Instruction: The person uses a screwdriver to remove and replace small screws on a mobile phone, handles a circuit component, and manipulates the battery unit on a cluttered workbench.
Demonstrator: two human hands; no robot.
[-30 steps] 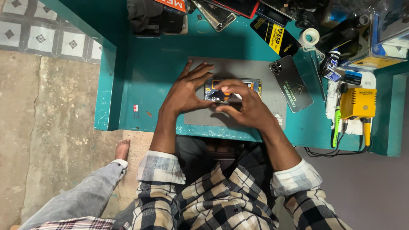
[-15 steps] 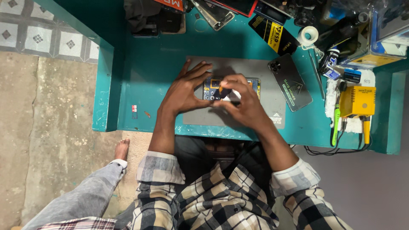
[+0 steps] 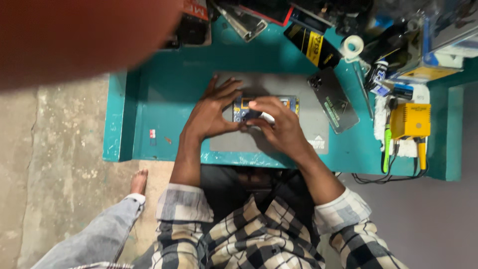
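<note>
we had the opened phone [image 3: 264, 107] lying flat on the grey mat [image 3: 318, 124] in the middle of the teal counter [image 3: 164, 84], likely so its bared insides faced up and small parts stayed on the mat rather than rolling off. our left hand [image 3: 211, 112] lay spread over the phone's left end, fingers splayed and pressing to keep it from sliding, its grip apart and closed round nothing. our right hand [image 3: 279, 124] curled over the phone with its grip pinched on a small white piece [image 3: 267, 117], though we could not tell what that piece was under the fingers. a dark phone back cover [image 3: 332, 98] sat just right of the mat, out of the way. further right a yellow box [image 3: 411, 120] rested on a white cloth [image 3: 381, 112], and a clear tray [image 3: 438, 55] at the back corner held bottles and oddments too cluttered to sort out. a blurred reddish shape [image 3: 84, 35] covered the upper left.
</note>
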